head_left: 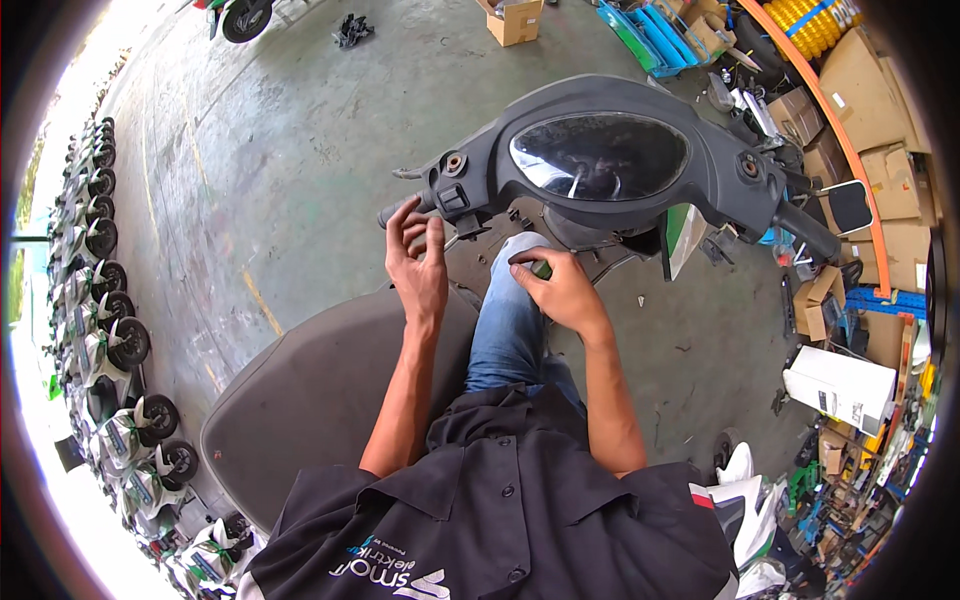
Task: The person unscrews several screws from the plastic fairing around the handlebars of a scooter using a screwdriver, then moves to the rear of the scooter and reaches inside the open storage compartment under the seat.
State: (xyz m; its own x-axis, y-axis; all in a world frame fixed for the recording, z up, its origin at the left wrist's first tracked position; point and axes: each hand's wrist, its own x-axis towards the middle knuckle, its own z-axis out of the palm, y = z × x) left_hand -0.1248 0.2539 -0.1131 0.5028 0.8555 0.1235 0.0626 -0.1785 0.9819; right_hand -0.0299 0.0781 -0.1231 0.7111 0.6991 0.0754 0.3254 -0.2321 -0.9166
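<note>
A dark grey scooter handlebar cover (610,100) with a glossy oval display (600,157) spans the upper middle. My left hand (417,265) is raised beside the left handlebar grip (398,212), fingers loosely bent and apart, with nothing seen in them. Whether its fingertips touch the grip, I cannot tell. Just right of that hand is a switch block (455,197). Over my jeans-clad knee (508,310), my right hand (568,295) is closed around a small greenish thing (541,270), mostly hidden by the fingers. The scooter's brown-grey seat (330,400) lies to the left, under my left forearm.
At right, an orange rail (850,150) runs past cardboard boxes (880,90); a white box (838,385) and loose parts lie lower down. A blue tray (655,35) and an open carton (514,22) stand at the back. Several scooters (110,350) line the far left.
</note>
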